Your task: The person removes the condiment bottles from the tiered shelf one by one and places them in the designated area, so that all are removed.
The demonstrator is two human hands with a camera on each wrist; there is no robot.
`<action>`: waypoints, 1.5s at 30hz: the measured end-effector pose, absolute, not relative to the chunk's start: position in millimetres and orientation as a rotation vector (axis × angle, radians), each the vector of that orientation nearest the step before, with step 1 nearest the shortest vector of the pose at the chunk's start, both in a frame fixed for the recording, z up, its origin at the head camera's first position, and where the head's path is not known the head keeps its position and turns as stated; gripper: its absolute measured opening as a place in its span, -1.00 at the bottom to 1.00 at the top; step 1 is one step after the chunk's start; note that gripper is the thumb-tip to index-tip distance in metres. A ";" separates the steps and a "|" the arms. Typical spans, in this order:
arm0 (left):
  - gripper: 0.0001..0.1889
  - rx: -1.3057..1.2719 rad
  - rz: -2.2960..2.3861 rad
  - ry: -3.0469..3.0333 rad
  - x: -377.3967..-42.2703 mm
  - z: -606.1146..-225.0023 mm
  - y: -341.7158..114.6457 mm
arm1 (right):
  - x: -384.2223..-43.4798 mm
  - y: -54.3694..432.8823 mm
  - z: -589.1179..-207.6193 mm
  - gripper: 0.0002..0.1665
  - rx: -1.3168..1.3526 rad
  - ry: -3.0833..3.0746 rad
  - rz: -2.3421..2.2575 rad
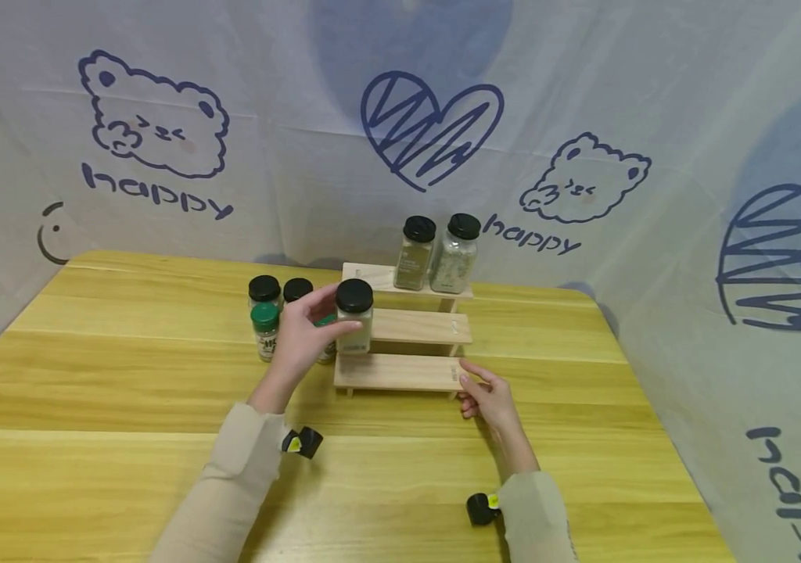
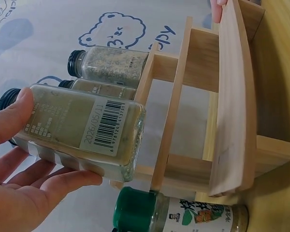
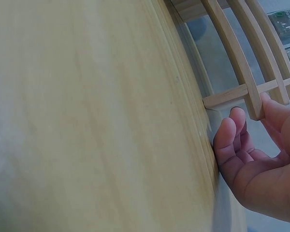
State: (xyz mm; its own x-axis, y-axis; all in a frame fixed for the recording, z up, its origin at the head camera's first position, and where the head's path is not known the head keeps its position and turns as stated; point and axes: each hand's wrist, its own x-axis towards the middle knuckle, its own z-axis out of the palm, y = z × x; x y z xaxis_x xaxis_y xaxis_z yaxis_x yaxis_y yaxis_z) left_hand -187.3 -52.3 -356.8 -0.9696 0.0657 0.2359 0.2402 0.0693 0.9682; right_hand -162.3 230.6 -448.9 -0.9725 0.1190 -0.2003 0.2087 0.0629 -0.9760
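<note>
In my left hand is a square glass spice jar with a black lid, gripped between thumb and fingers. It hangs upright over the left end of a three-tier wooden rack; the left wrist view shows its barcode label. At the front tier's right end, my right hand pinches the board, its lower fingers curled beneath. Two black-lidded jars, one brownish and one with pale flaky contents, stand on the top tier's right half.
Left of the rack stand two black-lidded jars and a green-capped jar. Another green-capped jar, partly behind my left hand in the head view, is close to the rack. A printed cloth hangs behind the wooden table.
</note>
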 end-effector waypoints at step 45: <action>-0.42 -0.386 -2.039 -2.133 -176.8 -398.1 -87.7 | -161.4 231.4 -450.0 -0.57 0.365 2.230 -2.082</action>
State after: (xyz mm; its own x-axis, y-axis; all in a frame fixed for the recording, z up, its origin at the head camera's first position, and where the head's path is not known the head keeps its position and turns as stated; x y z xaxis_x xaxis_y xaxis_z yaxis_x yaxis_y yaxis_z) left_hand -176.8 -87.7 -398.1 -0.9530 0.0721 0.2943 0.2973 0.0341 0.9542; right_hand -161.4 231.4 -450.0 -0.9694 0.1254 -0.2109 0.2190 0.0547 -0.9742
